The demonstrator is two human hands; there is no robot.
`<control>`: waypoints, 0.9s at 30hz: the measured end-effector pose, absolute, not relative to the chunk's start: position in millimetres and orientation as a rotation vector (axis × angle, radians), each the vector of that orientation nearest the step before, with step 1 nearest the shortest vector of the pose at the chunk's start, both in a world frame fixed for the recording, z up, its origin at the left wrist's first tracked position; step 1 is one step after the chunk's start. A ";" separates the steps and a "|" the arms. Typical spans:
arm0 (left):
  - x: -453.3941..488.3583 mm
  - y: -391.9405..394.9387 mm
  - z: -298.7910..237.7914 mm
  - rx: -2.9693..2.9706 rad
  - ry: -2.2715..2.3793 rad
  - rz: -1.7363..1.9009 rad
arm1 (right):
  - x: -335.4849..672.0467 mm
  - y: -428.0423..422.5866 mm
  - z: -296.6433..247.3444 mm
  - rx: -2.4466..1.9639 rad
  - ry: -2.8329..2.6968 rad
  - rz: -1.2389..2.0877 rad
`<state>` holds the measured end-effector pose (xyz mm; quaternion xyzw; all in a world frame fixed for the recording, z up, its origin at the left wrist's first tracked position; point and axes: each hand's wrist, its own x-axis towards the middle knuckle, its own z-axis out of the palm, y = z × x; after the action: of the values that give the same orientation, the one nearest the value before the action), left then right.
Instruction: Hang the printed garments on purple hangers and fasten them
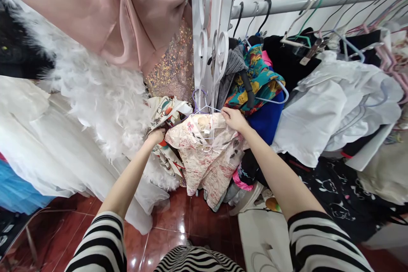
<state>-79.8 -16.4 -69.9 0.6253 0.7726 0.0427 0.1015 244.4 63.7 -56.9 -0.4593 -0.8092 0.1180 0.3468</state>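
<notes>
1. At center, the right hand has its fingers closed around the hanger.
2. Left of it, the left hand meets the floral blouse; its fingers are hidden, so their spread is unclear.
3. The blouse hangs at center, between white feathers and white shirts.

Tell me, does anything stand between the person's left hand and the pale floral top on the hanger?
Nothing visible does. The left hand sits right at the edge of the pale floral top, beside another patterned garment, while the right hand holds the top up near its hanger.
</notes>
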 end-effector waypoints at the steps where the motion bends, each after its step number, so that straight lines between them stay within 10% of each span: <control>1: -79.8 -17.6 -70.7 1.845 2.248 0.145 | 245.2 63.2 -55.8 -1.204 -2.102 0.304; 16: -108.2 -71.5 -66.8 1.253 1.757 1.412 | 230.2 71.6 -64.4 -1.126 -2.124 0.322; 27: -107.8 -80.3 -33.4 1.349 1.879 1.629 | 232.2 60.9 -67.8 -1.064 -2.020 0.518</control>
<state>-107.8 -80.3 -33.4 0.4712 0.6559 0.5688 0.1557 232.2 60.9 -67.8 -0.4186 -0.7946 0.2038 0.3897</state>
